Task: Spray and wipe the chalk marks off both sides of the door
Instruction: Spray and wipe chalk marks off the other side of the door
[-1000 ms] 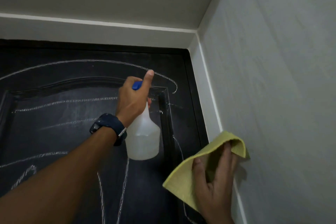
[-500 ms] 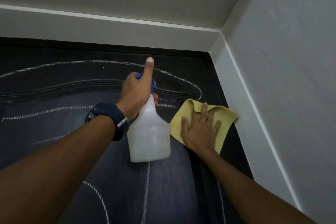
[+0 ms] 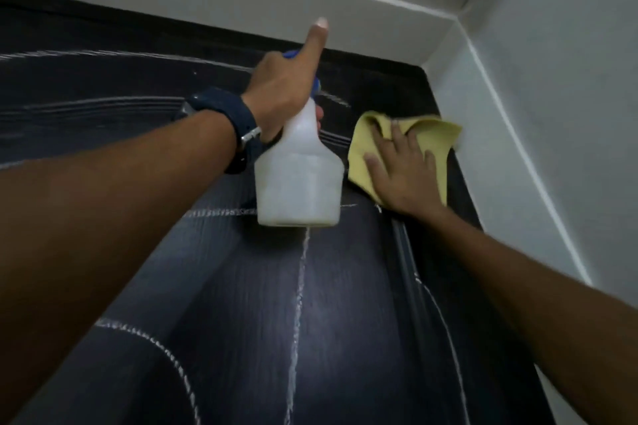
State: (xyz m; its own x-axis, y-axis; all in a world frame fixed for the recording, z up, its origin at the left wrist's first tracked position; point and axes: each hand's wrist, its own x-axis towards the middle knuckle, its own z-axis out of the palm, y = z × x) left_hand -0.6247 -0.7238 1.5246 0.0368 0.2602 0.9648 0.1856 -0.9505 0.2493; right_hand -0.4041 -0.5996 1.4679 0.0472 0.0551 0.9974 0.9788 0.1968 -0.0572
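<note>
Dark wooden door (image 3: 241,286) is rigid, with chalk marks (image 3: 298,290) across it. Plastic spray bottle (image 3: 298,179), likely light, sits grasped at its neck by the left hand (image 3: 281,98). Soft yellow cloth (image 3: 407,141) lies pressed flat under the right hand (image 3: 402,172), fingers extended.

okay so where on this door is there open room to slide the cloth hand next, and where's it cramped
Free: the dark panel below the spray bottle, between the two forearms, crossed only by chalk lines. Also the upper left of the door, above the left arm. Cramped: the top right corner, where the right hand presses the yellow cloth between the bottle, held by the left hand, and the white wall.
</note>
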